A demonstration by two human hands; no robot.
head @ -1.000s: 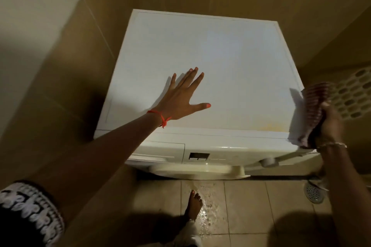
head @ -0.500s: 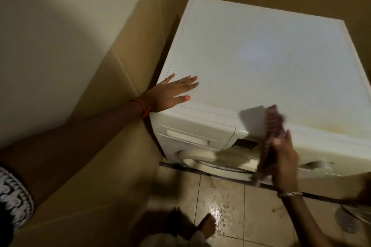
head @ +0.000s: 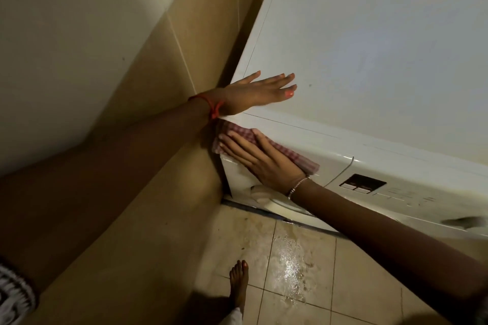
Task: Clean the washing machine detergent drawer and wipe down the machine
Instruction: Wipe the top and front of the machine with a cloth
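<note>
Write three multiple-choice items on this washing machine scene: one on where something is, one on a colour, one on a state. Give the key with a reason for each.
1. Where is the checked cloth?
A. Spread on top of the machine
B. Pressed against the front panel at the washing machine's upper left corner
C. Lying on the floor

2. What colour is the string on the wrist of the left hand?
A. Orange-red
B. Blue
C. Green

3. What state is the tiled floor in front of the machine in?
A. Covered by a mat
B. Dry and dusty
C. Wet, with a shiny puddle

Key: 1 B, the right hand lies flat on the cloth against the front face, just under the top edge. 2 A, an orange-red string circles that wrist. 3 C, light glints off water on the tiles near the bare foot.
</note>
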